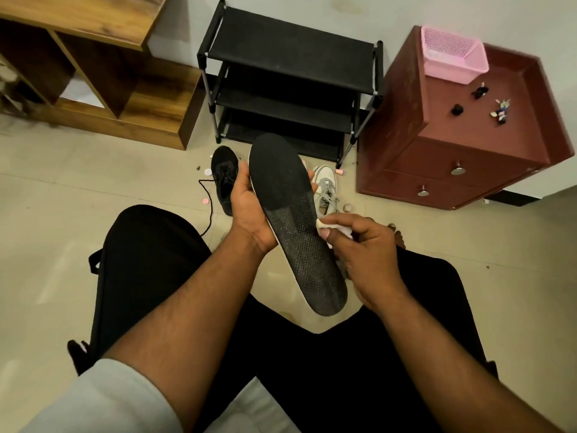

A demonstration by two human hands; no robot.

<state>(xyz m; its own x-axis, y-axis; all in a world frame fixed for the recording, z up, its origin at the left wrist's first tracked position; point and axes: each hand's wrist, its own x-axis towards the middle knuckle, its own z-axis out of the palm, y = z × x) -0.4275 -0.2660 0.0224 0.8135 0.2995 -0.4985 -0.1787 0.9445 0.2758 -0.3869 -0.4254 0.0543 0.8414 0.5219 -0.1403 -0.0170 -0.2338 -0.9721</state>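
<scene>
Left hand (249, 210) is gripping one black insole (284, 189), frame centre, long axis running top to lower right, toe end up. Right hand (368, 254) is pinching one white cloth (337, 228) against its right edge.

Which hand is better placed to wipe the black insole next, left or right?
Right, probably. The right hand pinches the white cloth at the edge of the insole, while the left hand grips and steadies it.

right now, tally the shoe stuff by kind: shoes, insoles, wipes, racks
shoes: 2
insole: 1
wipe: 1
rack: 1
total: 5
</scene>
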